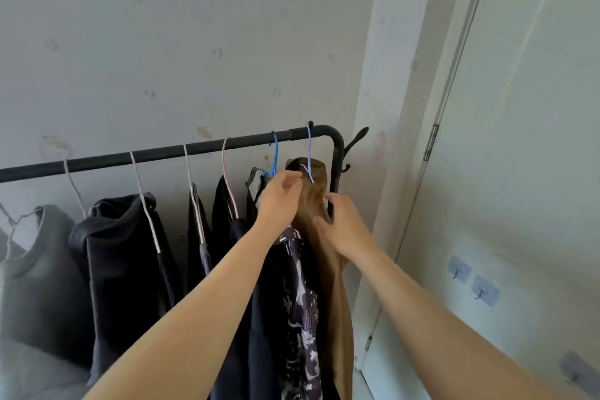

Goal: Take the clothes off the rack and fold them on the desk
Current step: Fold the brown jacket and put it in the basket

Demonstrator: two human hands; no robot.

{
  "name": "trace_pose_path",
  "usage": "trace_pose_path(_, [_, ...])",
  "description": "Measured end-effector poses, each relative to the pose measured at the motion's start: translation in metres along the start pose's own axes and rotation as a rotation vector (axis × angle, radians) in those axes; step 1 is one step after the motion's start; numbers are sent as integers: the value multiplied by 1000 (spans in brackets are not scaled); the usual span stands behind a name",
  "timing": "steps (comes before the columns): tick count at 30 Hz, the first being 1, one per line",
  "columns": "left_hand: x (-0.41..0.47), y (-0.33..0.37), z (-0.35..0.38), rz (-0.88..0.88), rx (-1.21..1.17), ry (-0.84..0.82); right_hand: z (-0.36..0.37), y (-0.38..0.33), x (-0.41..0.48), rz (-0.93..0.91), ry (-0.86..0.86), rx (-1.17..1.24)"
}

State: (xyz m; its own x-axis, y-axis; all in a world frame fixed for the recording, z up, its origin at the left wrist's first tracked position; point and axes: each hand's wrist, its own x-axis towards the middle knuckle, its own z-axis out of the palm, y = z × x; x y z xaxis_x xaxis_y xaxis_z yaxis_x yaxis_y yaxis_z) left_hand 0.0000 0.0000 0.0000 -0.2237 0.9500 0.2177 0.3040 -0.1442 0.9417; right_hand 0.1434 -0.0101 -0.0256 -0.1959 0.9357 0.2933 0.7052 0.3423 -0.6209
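Brown garment (339, 302) hangs from the last blue hanger (310, 153) at the right end of the black rack (162, 153), beside the door. The left hand (281, 195) pinches the cloth's top just under the hook with curled fingers (297, 183), and the right hand (344, 224) grips the fabric a little lower. By my reading the task has barely begun: the patterned garment (302, 318), dark hoodie (123, 253) and grey sweater (32, 269) hang untouched, no counter shows, and all the folding remains.
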Motion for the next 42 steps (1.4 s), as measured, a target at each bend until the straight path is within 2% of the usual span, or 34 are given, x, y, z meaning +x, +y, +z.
trace_pose_path(5, [49, -5, 20, -82, -48, -74, 29, 9, 23, 141, 15, -33])
trace_pose_path(7, [64, -1, 29, -189, -67, -96, 31, 13, 33, 151, 44, 19])
trace_pose_path(10, [89, 4, 38, -398, -189, -37, 33, 17, 45, 178, 42, 57])
trace_pose_path(12, [102, 1, 42, -436, -219, 13, 33, 23, 50, 204, 23, 80])
trace_pose_path(18, [121, -22, 43, -355, 107, 180, 22, 41, 61, 111, 59, 102])
trace_pose_path(25, [138, -32, 50, -328, 11, 184, 9, 44, 68, 40, 115, 150])
trace_pose_path(28, [138, -33, 49, -249, 113, 152, -4, 40, 66, 17, 180, 135])
trace_pose_path(36, [125, -26, 53, -89, 180, 149, -67, 35, 44, -22, 257, 147])
trace_pose_path(42, [92, -13, 65, 44, 322, 167, -104, 75, 21, 78, 276, 20])
